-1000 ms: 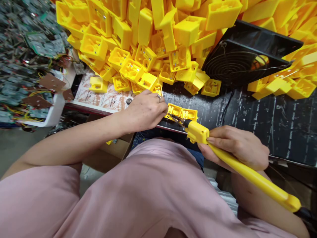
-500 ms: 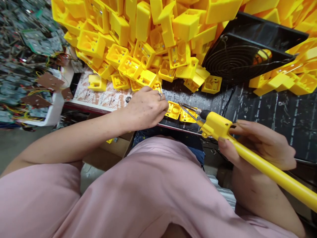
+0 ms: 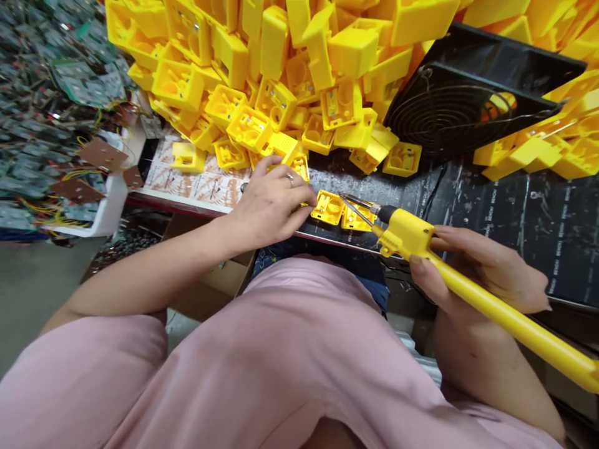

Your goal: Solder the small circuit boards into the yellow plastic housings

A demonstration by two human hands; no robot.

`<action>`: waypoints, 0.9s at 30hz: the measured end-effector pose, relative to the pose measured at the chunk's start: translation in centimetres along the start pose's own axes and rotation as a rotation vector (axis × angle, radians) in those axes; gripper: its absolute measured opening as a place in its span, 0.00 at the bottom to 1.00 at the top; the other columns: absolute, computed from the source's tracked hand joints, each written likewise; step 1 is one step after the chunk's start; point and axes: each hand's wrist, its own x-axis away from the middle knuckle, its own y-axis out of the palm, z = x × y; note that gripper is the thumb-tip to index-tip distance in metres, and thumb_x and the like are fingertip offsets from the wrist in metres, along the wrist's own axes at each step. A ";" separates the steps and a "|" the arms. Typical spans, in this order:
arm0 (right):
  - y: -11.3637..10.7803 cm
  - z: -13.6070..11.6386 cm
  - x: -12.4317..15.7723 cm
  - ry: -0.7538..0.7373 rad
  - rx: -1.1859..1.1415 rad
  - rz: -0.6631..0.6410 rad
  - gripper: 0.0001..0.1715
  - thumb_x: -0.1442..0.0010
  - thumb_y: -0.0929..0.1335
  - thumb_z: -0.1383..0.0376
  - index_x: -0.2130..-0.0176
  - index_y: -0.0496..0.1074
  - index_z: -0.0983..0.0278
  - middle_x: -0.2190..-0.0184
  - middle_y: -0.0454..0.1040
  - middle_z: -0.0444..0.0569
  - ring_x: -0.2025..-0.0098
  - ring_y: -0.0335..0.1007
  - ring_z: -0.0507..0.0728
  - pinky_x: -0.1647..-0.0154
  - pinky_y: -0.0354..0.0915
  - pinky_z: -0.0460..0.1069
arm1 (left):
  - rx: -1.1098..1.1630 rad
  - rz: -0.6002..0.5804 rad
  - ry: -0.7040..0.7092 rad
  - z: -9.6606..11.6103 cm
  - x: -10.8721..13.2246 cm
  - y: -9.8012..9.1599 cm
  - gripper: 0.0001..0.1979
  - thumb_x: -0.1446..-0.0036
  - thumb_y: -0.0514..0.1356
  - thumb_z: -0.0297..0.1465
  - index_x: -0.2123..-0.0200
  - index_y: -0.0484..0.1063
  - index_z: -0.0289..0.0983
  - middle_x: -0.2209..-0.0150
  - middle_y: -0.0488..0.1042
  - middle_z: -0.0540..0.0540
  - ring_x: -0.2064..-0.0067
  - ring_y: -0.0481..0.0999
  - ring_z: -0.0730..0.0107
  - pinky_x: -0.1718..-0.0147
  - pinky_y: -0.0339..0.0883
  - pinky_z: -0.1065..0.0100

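Note:
My left hand, with a ring on one finger, is palm down at the table's front edge. Its thumb and forefinger close around a small yellow plastic case that is mostly hidden, with only a bit of yellow showing between them. Right beside the fingertips lies an open yellow case, and another yellow case is next to it. My right hand is closed on a yellow soldering iron. The iron's metal tip and thin feed tube point left, over the second case.
A large heap of yellow cases rises behind my hands. To its right, a black fan leans at a tilt. Circuit boards pile up at the left, by a white foam box. A cardboard box sits below the table edge.
The fingers of my left hand have lifted and spread a little, uncovering more of the nearest open case. My right hand and the soldering iron have barely moved.

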 end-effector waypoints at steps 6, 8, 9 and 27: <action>1.1 0.2 1.0 0.064 -0.014 0.132 0.30 0.42 0.78 0.64 0.42 0.76 0.51 0.57 0.84 0.44 0.67 0.81 0.59 0.68 0.79 0.54 | -0.038 0.067 -0.090 0.1 -0.2 0.9 0.13 0.30 0.54 0.34 0.61 0.79 0.42 0.64 0.79 0.47 0.54 0.75 0.58 0.37 0.58 0.39; 1.4 0.2 1.2 0.064 -0.021 0.126 0.29 0.42 0.78 0.65 0.43 0.76 0.51 0.58 0.83 0.44 0.67 0.81 0.59 0.68 0.79 0.55 | -0.066 0.052 -0.084 0.3 -0.6 1.1 0.13 0.31 0.54 0.34 0.62 0.79 0.41 0.65 0.78 0.47 0.55 0.75 0.58 0.38 0.59 0.39; 1.5 0.1 1.2 0.052 -0.050 0.120 0.28 0.42 0.78 0.66 0.43 0.76 0.52 0.60 0.83 0.45 0.67 0.81 0.59 0.70 0.78 0.54 | -0.076 0.045 -0.082 0.4 -0.9 1.2 0.13 0.31 0.54 0.33 0.62 0.79 0.41 0.66 0.78 0.47 0.55 0.75 0.58 0.39 0.59 0.38; 1.2 0.1 -0.4 -0.183 -0.035 -0.047 0.16 0.44 0.79 0.67 0.63 0.70 0.60 0.70 0.80 0.42 0.73 0.77 0.51 0.76 0.71 0.43 | -0.185 0.021 0.027 0.4 -2.3 1.6 0.17 0.31 0.50 0.32 0.68 0.75 0.38 0.67 0.75 0.46 0.55 0.74 0.58 0.43 0.62 0.47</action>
